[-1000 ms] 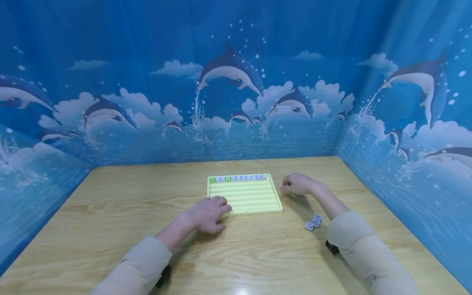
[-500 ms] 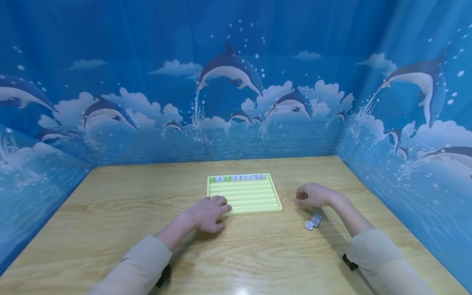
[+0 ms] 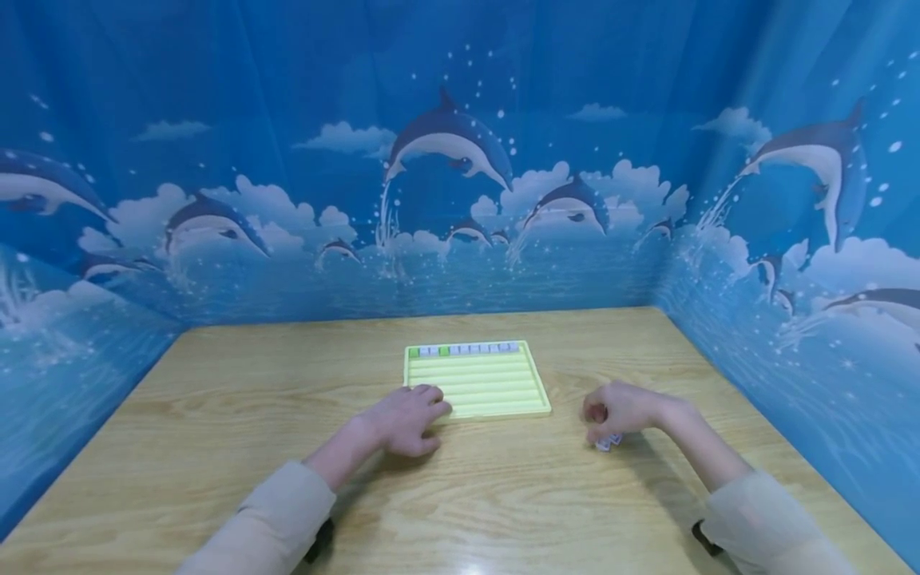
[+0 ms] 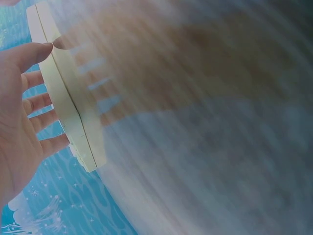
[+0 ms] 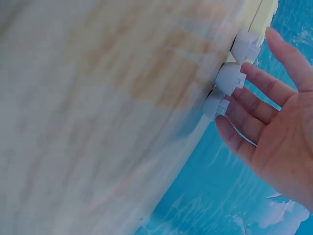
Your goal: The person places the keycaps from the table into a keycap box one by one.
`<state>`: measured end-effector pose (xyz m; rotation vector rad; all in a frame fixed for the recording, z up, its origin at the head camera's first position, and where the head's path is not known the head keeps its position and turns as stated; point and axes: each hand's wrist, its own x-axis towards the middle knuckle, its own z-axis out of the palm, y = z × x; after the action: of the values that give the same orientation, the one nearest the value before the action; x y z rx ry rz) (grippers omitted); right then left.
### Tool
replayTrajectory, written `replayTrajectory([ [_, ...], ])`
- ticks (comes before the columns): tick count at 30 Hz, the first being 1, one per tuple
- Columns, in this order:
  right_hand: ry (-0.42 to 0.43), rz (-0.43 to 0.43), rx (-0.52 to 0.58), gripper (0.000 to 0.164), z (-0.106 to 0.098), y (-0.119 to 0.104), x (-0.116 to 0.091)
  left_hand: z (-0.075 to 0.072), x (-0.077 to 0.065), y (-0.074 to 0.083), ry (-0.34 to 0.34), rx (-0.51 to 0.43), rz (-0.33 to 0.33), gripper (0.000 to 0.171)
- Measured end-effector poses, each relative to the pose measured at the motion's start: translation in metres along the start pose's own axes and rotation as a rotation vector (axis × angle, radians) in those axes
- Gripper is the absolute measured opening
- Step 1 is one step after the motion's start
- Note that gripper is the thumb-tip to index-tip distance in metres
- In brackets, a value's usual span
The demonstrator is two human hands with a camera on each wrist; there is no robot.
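A pale yellow-green ridged tray (image 3: 496, 382) lies on the table, with several white and green keycaps (image 3: 474, 349) lined along its far groove. My left hand (image 3: 404, 419) rests at the tray's near left corner, fingers spread over its edge; in the left wrist view the thumb (image 4: 36, 53) lies by the tray's side wall. To the right of the tray, my right hand (image 3: 624, 407) hovers over a small group of three loose white keycaps (image 5: 231, 78). Its fingers (image 5: 266, 85) are right at these keycaps, while the thumb (image 5: 291, 58) stands apart from them.
The wood-grain table (image 3: 287, 375) is light and slightly glossy. Blue curtains (image 3: 302, 271) printed with dolphins and clouds surround it at the back and both sides. A black band shows under each sleeve.
My right hand has moved from beside the tray's right edge toward me, down to the loose keycaps, and now partly covers them. The left hand and the tray have stayed put.
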<state>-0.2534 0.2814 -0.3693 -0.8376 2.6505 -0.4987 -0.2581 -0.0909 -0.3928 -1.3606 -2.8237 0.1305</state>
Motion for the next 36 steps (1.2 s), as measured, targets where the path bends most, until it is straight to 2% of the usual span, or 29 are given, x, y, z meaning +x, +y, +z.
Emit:
replayTrajectory([
  [5, -0.046, 0.035, 0.022, 0.027, 0.003, -0.007, -0.004, 0.001, 0.0, 0.0, -0.008, 0.003, -0.001, 0.052],
  [8, -0.053, 0.035, 0.005, 0.019, 0.004, -0.01, -0.005, 0.0, 0.0, -0.001, -0.01, 0.005, -0.009, 0.053],
  [11, -0.05, 0.007, -0.018, 0.012, 0.005, -0.012, -0.005, -0.001, 0.0, -0.001, -0.015, 0.006, -0.013, 0.053],
  [16, -0.044, -0.027, -0.052, 0.014, 0.006, -0.013, -0.004, -0.001, 0.0, 0.0, -0.016, 0.006, -0.011, 0.053],
  [27, 0.014, 0.004, -0.067, 0.014, 0.007, -0.016, 0.001, 0.003, 0.0, 0.001, -0.014, 0.009, -0.007, 0.053],
  [36, 0.062, -0.123, -0.084, 0.012, -0.001, -0.02, 0.007, 0.002, 0.001, 0.0, 0.003, 0.014, 0.003, 0.052],
])
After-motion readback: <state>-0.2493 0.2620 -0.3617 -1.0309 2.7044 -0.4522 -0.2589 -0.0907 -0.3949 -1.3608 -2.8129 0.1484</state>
